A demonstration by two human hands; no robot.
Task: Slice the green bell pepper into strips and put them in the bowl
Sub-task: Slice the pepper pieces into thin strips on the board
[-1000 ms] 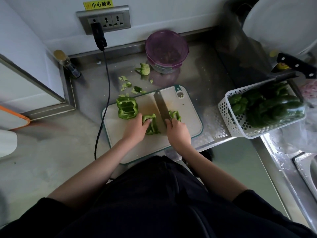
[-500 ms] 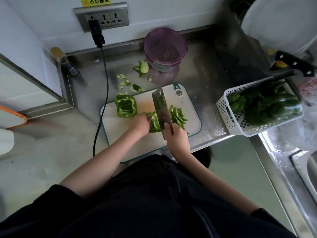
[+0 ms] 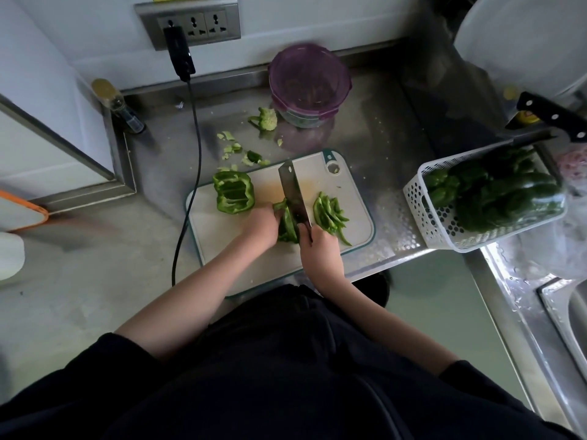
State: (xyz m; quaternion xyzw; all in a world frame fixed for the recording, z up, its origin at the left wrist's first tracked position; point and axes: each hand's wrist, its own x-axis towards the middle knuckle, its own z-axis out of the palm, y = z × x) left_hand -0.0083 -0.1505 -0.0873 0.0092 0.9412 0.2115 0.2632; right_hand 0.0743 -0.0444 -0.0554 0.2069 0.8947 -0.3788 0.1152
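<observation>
On the cutting board (image 3: 222, 246), working left to right, an uncut, hollowed half of green bell pepper (image 3: 234, 196) lies at about ten o'clock from the hands, well apart from the blade. The left hand (image 3: 261, 224) presses down the pepper piece (image 3: 287, 225) being sliced, its fingers curled over the near edge of it, and the cleaver (image 3: 293, 198) stands just beside those fingers at three o'clock. The right hand (image 3: 317, 249) grips the cleaver's handle, fingers wrapped round it. To slice well, I would judge the left fingertips should stay tucked back with the knuckles guiding the flat of the blade, and each cut should be even and narrow. Finished strips (image 3: 330, 214) pile at three o'clock of the blade, still on the board. The purple bowl (image 3: 309, 84) waits at twelve o'clock on the table (image 3: 381, 138), and nothing shows clearly inside it. No brand or label is readable; the yellow sign above the socket (image 3: 190, 23) is cut off.
</observation>
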